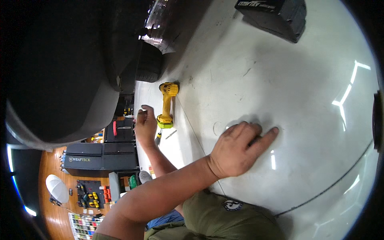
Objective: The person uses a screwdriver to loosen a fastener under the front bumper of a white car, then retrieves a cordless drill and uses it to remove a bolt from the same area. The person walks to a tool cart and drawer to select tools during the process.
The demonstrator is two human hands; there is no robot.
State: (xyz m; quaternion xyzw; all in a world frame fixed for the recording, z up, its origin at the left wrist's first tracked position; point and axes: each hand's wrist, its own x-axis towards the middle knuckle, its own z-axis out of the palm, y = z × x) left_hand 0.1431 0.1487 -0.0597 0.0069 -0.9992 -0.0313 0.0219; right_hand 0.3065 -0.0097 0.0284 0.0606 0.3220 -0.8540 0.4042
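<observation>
My left hand [240, 150] reaches across in front of my right forearm and is low over the glossy white floor. Its fingers are bent and the thumb stretches apart; nothing shows in it, though the underside is hidden. Farther left, my right hand [146, 126] is raised beside a large black vehicle panel [60, 72]. Those fingers curl toward the thumb around a small dark spot that I cannot make out. A yellow cordless drill [167, 102] lies just right of that hand. Near its battery are a dark-handled screwdriver [158, 138] and a thin metal bit [171, 135].
A tire [149, 63] stands beyond the right hand. At the top right sits a dark box [276, 18]. A black cord [332, 187] curves over the floor [312, 88]. Behind, at lower left, are a dark cabinet [100, 159], a white umbrella [57, 188] and a tool board [91, 190].
</observation>
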